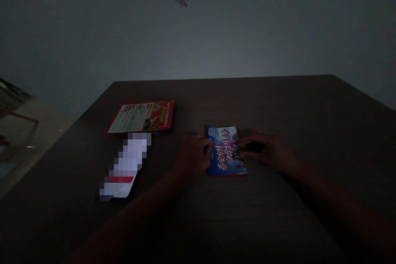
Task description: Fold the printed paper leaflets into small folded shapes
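Grip narrow on both sides: my left hand (192,153) and right hand (267,149) hold opposite edges of a blue rectangular paper leaflet with white-and-red lettering (227,148), on a dark brown wood-grain tabletop (278,103). Well left lies a glowing, white-screened rectangular phone (126,173); just behind it, a flat red-and-cream printed packet (144,116). Tabletop stretches past my right hand and back to a straight far edge.
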The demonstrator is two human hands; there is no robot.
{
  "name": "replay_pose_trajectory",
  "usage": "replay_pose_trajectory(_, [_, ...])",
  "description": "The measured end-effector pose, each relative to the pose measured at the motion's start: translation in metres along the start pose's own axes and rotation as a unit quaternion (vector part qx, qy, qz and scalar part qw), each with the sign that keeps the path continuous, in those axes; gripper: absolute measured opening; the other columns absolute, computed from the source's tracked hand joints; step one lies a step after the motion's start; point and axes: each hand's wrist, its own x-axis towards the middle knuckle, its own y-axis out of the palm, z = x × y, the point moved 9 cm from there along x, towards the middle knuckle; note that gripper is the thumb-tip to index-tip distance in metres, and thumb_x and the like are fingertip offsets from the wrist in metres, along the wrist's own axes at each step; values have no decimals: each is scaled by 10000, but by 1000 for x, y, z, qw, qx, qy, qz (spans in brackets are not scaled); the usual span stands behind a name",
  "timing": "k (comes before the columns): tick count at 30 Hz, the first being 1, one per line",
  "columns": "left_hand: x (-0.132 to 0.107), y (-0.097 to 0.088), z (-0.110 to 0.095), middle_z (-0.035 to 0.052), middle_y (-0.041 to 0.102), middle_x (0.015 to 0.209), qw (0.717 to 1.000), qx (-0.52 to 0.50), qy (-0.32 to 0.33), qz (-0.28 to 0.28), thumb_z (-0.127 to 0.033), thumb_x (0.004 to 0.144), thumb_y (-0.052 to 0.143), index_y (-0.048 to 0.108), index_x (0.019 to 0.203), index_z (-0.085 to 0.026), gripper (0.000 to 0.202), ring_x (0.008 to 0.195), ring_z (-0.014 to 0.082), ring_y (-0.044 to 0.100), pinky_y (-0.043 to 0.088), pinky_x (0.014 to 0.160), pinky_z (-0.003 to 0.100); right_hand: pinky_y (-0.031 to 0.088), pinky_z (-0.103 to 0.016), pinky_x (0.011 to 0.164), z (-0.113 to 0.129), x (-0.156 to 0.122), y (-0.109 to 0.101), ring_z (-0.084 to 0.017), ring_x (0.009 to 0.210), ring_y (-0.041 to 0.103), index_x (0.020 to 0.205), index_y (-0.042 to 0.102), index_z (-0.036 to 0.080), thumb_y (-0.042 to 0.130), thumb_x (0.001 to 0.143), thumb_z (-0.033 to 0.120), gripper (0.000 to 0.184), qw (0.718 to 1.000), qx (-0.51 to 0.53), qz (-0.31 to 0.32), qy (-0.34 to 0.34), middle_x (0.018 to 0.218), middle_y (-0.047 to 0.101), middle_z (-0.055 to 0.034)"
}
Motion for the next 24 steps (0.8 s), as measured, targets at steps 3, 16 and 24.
replay_pose_trajectory(3, [0,0,0,43,680,957,1000,2,-2,3,-203,830,505,694,933,-215,216,885,200,614,420,801,362,544,-357,765,0,-1,1,-201,840,671,908,704,244,740,706,400,258,1000,-2,8,2,909,713,-33])
replay_pose_trajectory(16, [-1,1,0,46,675,950,1000,6,5,-11,-200,835,501,686,935,-210,211,885,201,606,411,791,362,542,-355,772,-1,-2,2,-204,865,665,915,699,242,742,704,398,266,1000,0,10,3,919,707,-32])
replay_pose_trajectory(24, [-2,1,0,45,671,952,1000,-1,8,-14,-199,832,512,688,933,-210,203,884,198,602,419,800,354,527,-369,793,3,-2,1,-210,881,660,933,697,239,731,718,392,266,1000,-9,14,-6,940,711,-39])
